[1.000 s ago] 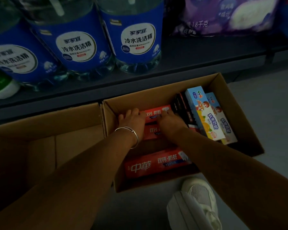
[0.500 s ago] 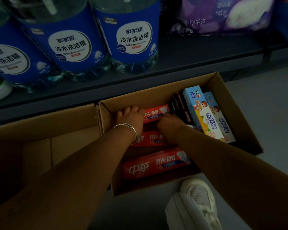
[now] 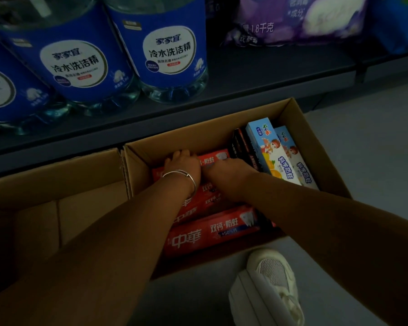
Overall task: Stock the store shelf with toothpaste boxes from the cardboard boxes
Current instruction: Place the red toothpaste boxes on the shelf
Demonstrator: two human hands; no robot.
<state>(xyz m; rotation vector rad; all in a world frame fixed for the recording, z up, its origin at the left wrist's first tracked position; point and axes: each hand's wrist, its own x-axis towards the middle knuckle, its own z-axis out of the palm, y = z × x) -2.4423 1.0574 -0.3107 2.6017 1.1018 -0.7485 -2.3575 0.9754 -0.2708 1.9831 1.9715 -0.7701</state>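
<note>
The empty cardboard box sits at 9 o'clock. Beside it, the open carton at centre holds red toothpaste boxes lying flat, with dark boxes and blue children's boxes toward 2 o'clock. These boxes are judged light, stiff and smooth-sided; grip across the long faces, avoiding the crushable end flaps. The left hand, bracelet at the wrist, rests fingers-down on a red box at the far wall. The right hand touches the same stack; whether either hand pinches cannot be told.
</note>
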